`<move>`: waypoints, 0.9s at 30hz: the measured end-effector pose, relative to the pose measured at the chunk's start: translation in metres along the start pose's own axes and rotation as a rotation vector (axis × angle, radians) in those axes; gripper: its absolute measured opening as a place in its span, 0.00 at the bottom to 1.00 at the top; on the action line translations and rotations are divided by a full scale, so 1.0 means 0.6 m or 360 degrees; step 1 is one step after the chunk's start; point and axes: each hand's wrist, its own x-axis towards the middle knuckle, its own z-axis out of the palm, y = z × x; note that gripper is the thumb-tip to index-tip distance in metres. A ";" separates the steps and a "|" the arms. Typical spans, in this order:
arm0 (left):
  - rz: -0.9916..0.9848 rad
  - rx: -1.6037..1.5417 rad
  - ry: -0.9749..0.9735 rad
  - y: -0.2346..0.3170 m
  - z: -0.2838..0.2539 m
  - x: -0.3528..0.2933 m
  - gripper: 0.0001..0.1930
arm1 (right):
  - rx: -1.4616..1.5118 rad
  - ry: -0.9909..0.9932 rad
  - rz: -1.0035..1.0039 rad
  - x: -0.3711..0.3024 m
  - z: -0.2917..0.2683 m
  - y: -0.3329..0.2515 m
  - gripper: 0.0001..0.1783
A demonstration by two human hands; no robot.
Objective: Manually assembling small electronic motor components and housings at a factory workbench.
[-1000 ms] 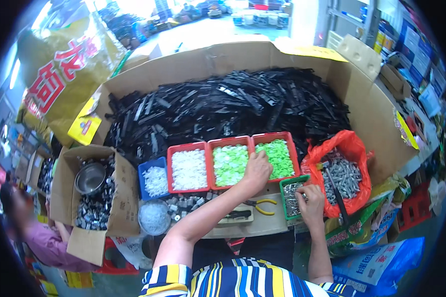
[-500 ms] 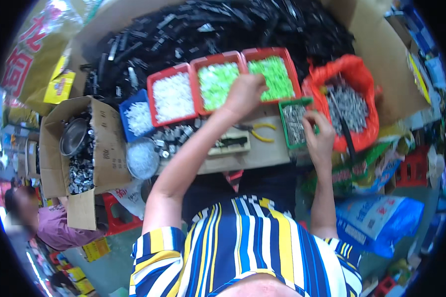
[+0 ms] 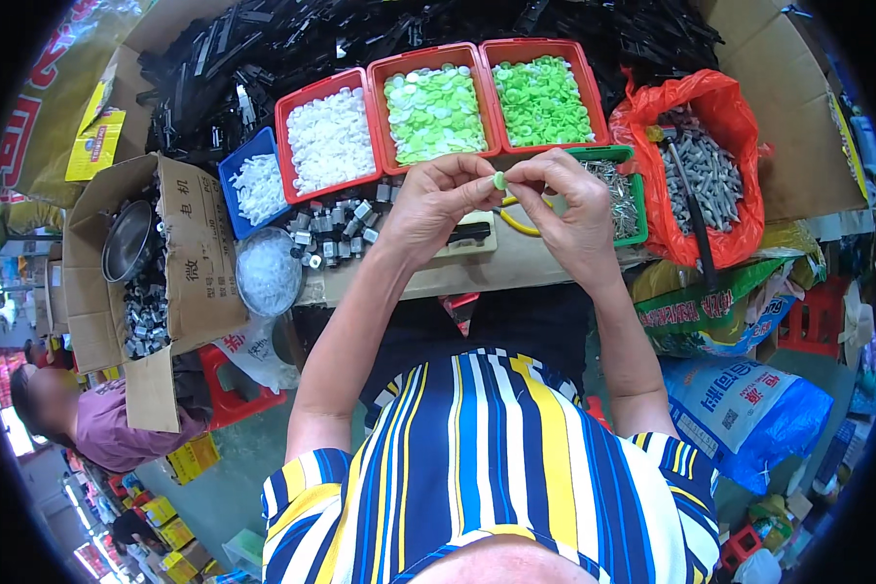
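Note:
Above the front of the work board, my two hands meet fingertip to fingertip. My left hand (image 3: 436, 206) pinches a small round green plastic piece (image 3: 499, 181) between thumb and finger. My right hand (image 3: 570, 209) is closed in a pinch right at that piece's other side; anything thin in its fingertips is too small to make out. Behind the hands stand red trays of light-green round pieces (image 3: 436, 112) and brighter green pieces (image 3: 545, 102). A green tray (image 3: 637, 209) of thin metal pins sits partly hidden behind my right hand.
Left of these are a red tray of white pieces (image 3: 331, 141), a blue tray (image 3: 232, 173), small metal motors (image 3: 336, 232) and a cardboard box (image 3: 200, 243). Yellow-handled pliers (image 3: 518, 222) lie behind my hands. At right, a red bag (image 3: 652, 117) holds grey parts. A person (image 3: 127, 428) sits far left.
My left hand has come back from the green-piece trays with a green piece. My right hand has left the metal-pin tray and moved left to meet it. The view has shifted slightly.

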 end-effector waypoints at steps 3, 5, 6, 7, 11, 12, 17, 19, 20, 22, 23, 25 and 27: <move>-0.0012 -0.0084 0.0004 0.001 -0.011 -0.001 0.09 | 0.0028 -0.0054 0.0014 0.002 0.011 -0.006 0.07; -0.0008 -0.0106 0.0016 0.002 -0.008 -0.005 0.09 | 0.0002 -0.0058 0.0015 0.003 0.014 -0.010 0.07; 0.0002 -0.0109 0.0009 0.002 -0.008 -0.006 0.09 | -0.0005 -0.0071 0.0017 0.004 0.015 -0.012 0.07; 0.0012 -0.0112 0.0003 0.002 -0.009 -0.008 0.08 | -0.0030 -0.0068 0.0005 0.005 0.016 -0.014 0.07; -0.0008 -0.0046 -0.0049 0.006 -0.019 -0.010 0.09 | -0.0064 -0.0074 0.0029 0.008 0.024 -0.015 0.07; -0.0001 -0.0003 -0.0039 0.007 -0.021 -0.011 0.09 | -0.0064 -0.0086 0.0030 0.008 0.025 -0.014 0.07; -0.0010 0.0132 -0.0005 0.015 -0.026 -0.014 0.09 | -0.0111 -0.0131 -0.0021 0.009 0.031 -0.013 0.07; -0.0058 0.0108 -0.0021 0.017 -0.028 -0.016 0.08 | -0.0111 -0.0139 -0.0034 0.009 0.031 -0.012 0.06; -0.0061 0.0109 -0.0018 0.017 -0.029 -0.017 0.08 | -0.0116 -0.0142 -0.0050 0.009 0.031 -0.011 0.06; -0.0098 0.0028 -0.0028 0.013 -0.032 -0.015 0.08 | -0.0108 -0.0151 -0.0040 0.007 0.031 -0.007 0.06; -0.0108 0.0029 -0.0025 0.011 -0.032 -0.015 0.08 | -0.0105 -0.0158 -0.0038 0.006 0.030 -0.005 0.06; -0.0136 0.0014 -0.0010 0.012 -0.031 -0.017 0.09 | -0.0079 -0.0164 -0.0025 0.004 0.029 -0.004 0.05; -0.0154 0.0065 0.0000 0.013 -0.029 -0.019 0.09 | -0.0055 -0.0168 -0.0010 0.002 0.029 -0.002 0.05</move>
